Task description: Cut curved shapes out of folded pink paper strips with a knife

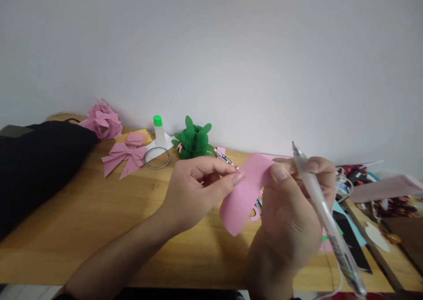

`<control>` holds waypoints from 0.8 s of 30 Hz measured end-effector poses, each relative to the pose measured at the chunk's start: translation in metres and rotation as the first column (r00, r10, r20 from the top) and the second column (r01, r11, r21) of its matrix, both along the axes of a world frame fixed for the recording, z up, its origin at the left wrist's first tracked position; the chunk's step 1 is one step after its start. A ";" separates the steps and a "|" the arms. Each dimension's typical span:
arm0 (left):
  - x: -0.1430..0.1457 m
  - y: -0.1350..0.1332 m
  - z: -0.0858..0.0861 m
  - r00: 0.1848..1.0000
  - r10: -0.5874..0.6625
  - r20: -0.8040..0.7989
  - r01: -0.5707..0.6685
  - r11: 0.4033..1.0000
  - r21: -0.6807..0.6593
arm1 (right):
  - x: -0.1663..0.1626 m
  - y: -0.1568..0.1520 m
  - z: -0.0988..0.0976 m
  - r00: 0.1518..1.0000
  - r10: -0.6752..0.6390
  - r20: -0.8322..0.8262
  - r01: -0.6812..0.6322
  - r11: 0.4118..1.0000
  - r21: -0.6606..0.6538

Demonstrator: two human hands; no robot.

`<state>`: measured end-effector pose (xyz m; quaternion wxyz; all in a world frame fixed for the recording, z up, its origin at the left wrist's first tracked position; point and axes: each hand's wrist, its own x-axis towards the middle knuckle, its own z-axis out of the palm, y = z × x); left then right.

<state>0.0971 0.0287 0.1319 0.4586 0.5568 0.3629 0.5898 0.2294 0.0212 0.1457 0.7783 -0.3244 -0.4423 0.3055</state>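
Black fabric [42, 168] at left, thin ring [156, 167] near green-capped tube [159, 132], pleated green figure [194, 141], pale wall [211, 62]

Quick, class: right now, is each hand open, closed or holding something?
Left hand: closed, pinching the pink paper's edge.
Right hand: closed, holding the same paper plus a pen.

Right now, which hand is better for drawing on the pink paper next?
Probably the right hand: it holds the pen, though the tip points away from the paper. The left hand pinches the paper without a pen, so it could steady it.
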 end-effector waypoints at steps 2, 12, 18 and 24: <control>0.000 0.001 -0.001 1.000 0.000 -0.011 0.000 1.000 0.001 | 0.000 0.000 0.001 1.000 -0.019 0.000 0.019 1.000 -0.012; -0.004 0.003 0.005 0.997 0.033 -0.074 -0.029 0.998 0.062 | 0.003 0.004 -0.002 0.998 -0.013 0.062 0.013 1.000 0.004; -0.016 0.007 0.003 0.968 0.013 -0.251 0.014 0.995 0.102 | 0.022 0.009 0.000 0.947 0.103 0.304 -0.102 0.995 -0.018; -0.027 0.004 0.013 0.872 -0.155 -0.464 0.172 0.985 -0.006 | 0.033 0.009 0.016 0.715 0.389 0.581 -0.278 0.920 -0.275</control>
